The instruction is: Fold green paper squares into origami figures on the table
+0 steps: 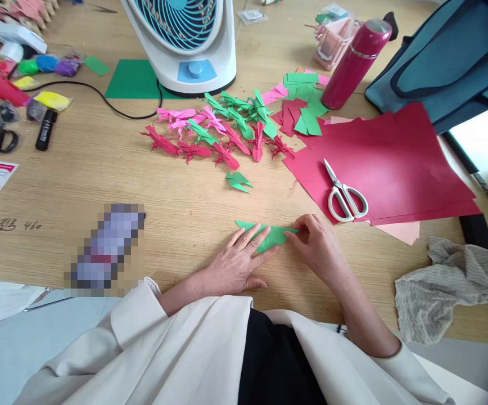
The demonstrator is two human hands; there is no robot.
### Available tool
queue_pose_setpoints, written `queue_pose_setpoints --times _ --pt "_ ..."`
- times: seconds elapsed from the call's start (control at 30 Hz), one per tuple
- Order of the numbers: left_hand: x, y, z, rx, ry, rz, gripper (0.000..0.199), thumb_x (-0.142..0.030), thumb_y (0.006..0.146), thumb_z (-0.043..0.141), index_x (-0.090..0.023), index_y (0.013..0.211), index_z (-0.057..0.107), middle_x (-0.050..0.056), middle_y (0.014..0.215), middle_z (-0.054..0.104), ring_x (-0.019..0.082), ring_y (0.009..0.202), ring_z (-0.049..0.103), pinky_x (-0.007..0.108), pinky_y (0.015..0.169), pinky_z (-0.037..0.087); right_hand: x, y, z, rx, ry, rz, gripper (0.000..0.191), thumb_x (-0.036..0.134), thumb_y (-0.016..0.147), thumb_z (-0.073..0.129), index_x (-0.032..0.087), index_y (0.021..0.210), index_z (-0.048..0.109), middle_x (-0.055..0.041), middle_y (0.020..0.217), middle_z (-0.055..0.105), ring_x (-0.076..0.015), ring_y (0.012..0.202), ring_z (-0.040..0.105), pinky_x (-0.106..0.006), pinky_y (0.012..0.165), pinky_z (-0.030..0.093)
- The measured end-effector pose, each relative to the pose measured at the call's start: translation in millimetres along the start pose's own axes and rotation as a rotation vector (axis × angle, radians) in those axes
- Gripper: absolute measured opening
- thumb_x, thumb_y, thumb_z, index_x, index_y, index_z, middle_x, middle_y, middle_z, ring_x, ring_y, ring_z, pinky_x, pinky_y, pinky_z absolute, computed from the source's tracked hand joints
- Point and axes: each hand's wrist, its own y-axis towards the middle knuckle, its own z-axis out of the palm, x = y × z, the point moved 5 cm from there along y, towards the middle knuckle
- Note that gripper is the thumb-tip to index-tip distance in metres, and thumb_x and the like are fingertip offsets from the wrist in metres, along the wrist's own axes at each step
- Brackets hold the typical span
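Note:
A folded green paper triangle (274,238) lies on the wooden table near its front edge. My left hand (234,261) rests flat over its left part, fingers stretched out and pressing on the paper. The right corner is pinched between the thumb and fingers of my right hand (315,244). Just beyond the hands sits a small folded green piece (238,181). Farther back is a cluster of folded paper figures in red (227,156), pink (179,117) and green (235,120).
White-handled scissors (345,197) lie on red paper sheets (391,157) at right. Behind stand a red thermos (356,64), a fan (189,45) and a blue bag (438,62). A crumpled cloth (442,287) is at right, a blurred-out phone-like object (109,244) at left.

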Motion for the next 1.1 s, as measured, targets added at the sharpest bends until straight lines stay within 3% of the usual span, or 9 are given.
queue_pose_setpoints --times 0.17,0.3,0.73,0.97,1.1 --pt "-0.5 0.1 0.5 0.04 0.002 -0.008 0.082 -0.074 0.089 0.038 -0.026 0.156 0.029 0.017 0.164 0.02 0.038 0.15 0.021 0.055 0.115 0.025 -0.9 -1.4 1.6 0.073 0.265 0.156 0.02 0.03 0.082 0.065 0.019 0.098 0.064 -0.001 0.077 0.065 -0.015 0.063 0.057 -0.029 0.061 0.045" --pt "-0.3 0.2 0.9 0.044 -0.001 -0.004 0.083 -0.074 0.089 0.038 -0.025 0.156 0.029 0.018 0.164 0.02 0.039 0.15 0.02 0.056 0.115 0.024 -3.5 -1.7 1.7 0.095 0.332 0.216 0.015 0.031 0.08 0.067 0.018 0.089 0.067 0.0012 0.068 0.062 -0.0133 0.059 0.053 -0.027 0.056 0.041" --pt "-0.2 -1.2 5.6 0.025 0.019 -0.004 0.087 -0.074 0.09 0.034 -0.015 0.154 0.032 0.017 0.163 0.024 0.038 0.149 0.021 0.054 0.115 0.023 -3.2 0.3 -2.5 0.087 0.27 0.219 0.027 0.039 0.092 0.053 0.018 0.077 0.063 0.0009 0.062 0.058 -0.0122 0.054 0.048 -0.026 0.053 0.033" --pt "-0.9 -0.7 4.3 0.014 0.031 -0.018 0.087 -0.074 0.09 0.037 -0.017 0.155 0.029 0.016 0.162 0.026 0.037 0.148 0.024 0.053 0.114 0.026 2.2 -1.6 4.9 0.076 0.249 0.193 0.021 0.038 0.079 0.071 0.019 0.083 0.064 0.0032 0.06 0.059 -0.0122 0.053 0.05 -0.026 0.055 0.037" --pt "0.1 -2.3 -0.2 -0.045 0.027 -0.011 0.086 -0.072 0.092 0.03 -0.01 0.153 0.032 0.018 0.16 0.032 0.034 0.148 0.027 0.049 0.115 0.029 1.2 -3.1 7.0 0.065 0.225 0.182 0.015 0.034 0.081 0.068 0.02 0.077 0.064 0.0035 0.058 0.058 -0.0116 0.052 0.049 -0.026 0.054 0.035"
